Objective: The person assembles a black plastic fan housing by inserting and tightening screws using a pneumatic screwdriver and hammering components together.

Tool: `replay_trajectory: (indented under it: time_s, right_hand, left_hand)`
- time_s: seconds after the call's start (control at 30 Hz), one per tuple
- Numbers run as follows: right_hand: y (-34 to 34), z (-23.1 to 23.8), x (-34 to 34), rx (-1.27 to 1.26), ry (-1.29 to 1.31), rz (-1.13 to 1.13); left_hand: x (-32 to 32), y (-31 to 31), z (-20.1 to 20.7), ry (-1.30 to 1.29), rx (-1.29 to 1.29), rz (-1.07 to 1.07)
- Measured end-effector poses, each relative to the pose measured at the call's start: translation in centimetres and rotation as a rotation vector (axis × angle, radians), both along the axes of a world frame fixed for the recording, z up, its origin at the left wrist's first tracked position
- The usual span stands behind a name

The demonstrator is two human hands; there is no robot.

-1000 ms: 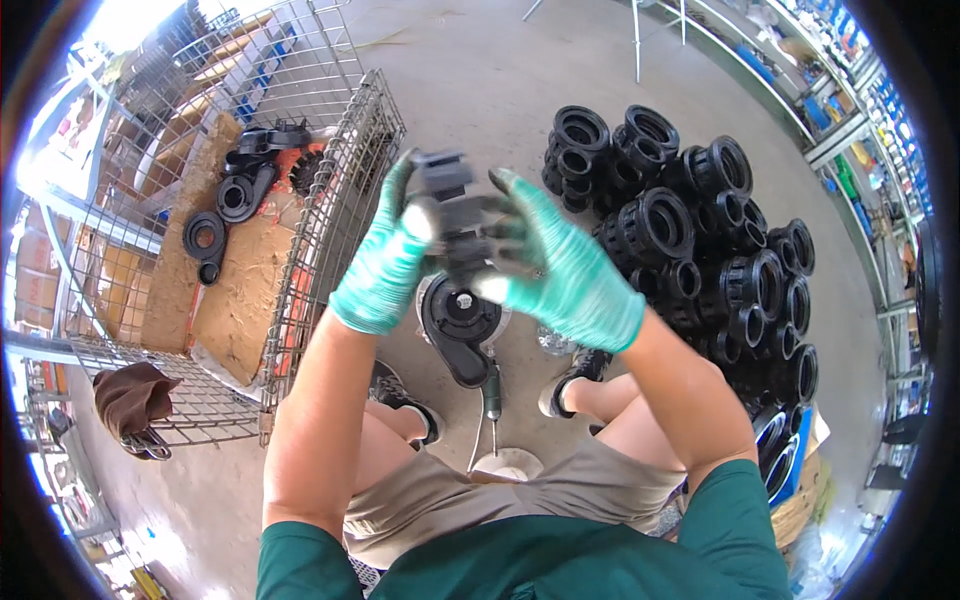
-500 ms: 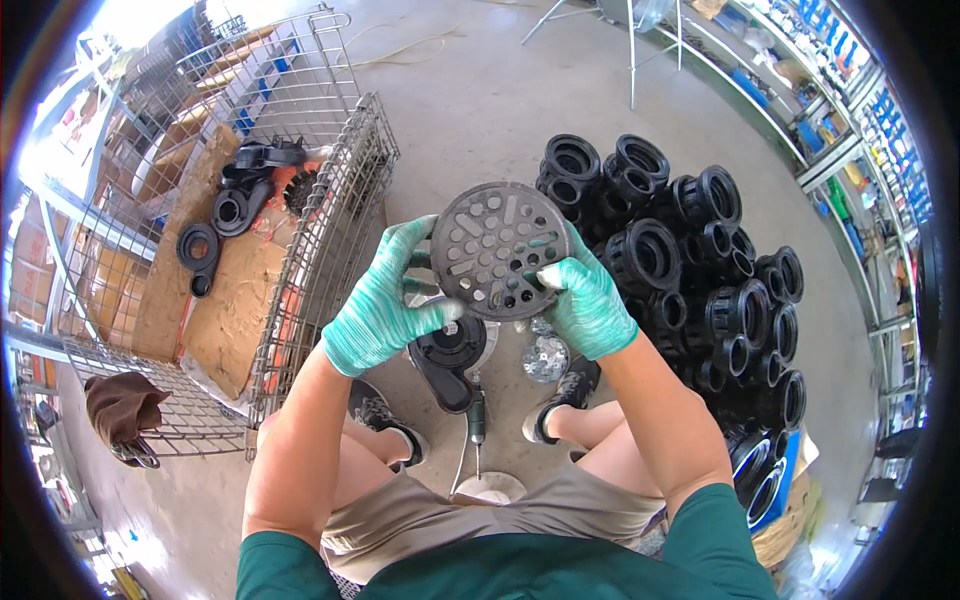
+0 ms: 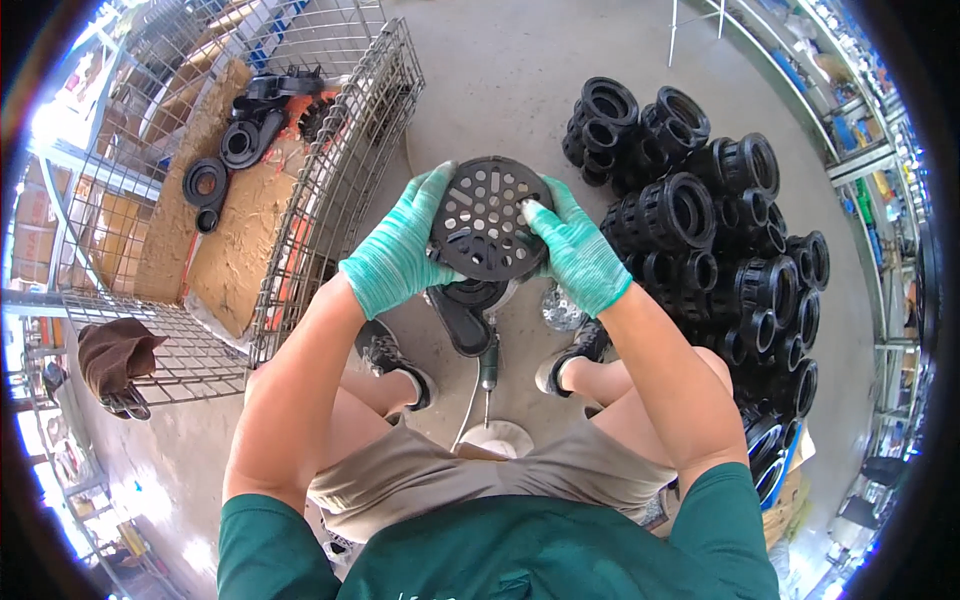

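A round black strainer plate [image 3: 487, 184], pierced with round holes and slots, is held between my two hands at chest front. My left hand [image 3: 403, 245], in a green knit glove, grips its left rim. On the opposite rim is my right hand [image 3: 582, 246], gloved alike, with the thumb over the top face and the fingers partly hidden beneath. Partly covered by the plate, a black plastic housing with a curved spout [image 3: 462, 328] shows just below it. Nearer me is a dark green power screwdriver [image 3: 488, 366] with a cord. A clear bag of metal screws [image 3: 563, 308] lies by my right shoe.
On the left stands a wire mesh cage [image 3: 335, 170] holding cardboard and several black housings [image 3: 240, 145]. A brown cloth [image 3: 112, 352] hangs on its near corner. Stacked black ribbed parts [image 3: 690, 210] crowd the floor at right. Shelving [image 3: 860, 165] lines the far right.
The strainer plate has tilted and now sits closer over the black housing, with both hands still on it. The surroundings have shifted in view as my head moved.
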State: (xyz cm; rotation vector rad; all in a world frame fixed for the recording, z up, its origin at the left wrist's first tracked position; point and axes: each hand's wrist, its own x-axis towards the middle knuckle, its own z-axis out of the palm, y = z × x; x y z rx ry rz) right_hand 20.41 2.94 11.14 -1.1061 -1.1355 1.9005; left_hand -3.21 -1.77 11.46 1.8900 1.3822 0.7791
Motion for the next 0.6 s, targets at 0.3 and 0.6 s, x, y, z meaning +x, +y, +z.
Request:
replay_trajectory:
  time_s: [0.3, 0.6]
  right_hand:
    - [0.4, -6.0, -1.9, 0.339, -0.907, 0.449]
    - [0.6, -8.2, -3.5, 0.280, -0.979, 0.517]
  left_hand:
    - [-2.2, -1.3, -13.6, 0.008, -0.142, 0.113]
    - [-1.5, -1.4, -14.1, 0.310, -0.361, 0.122]
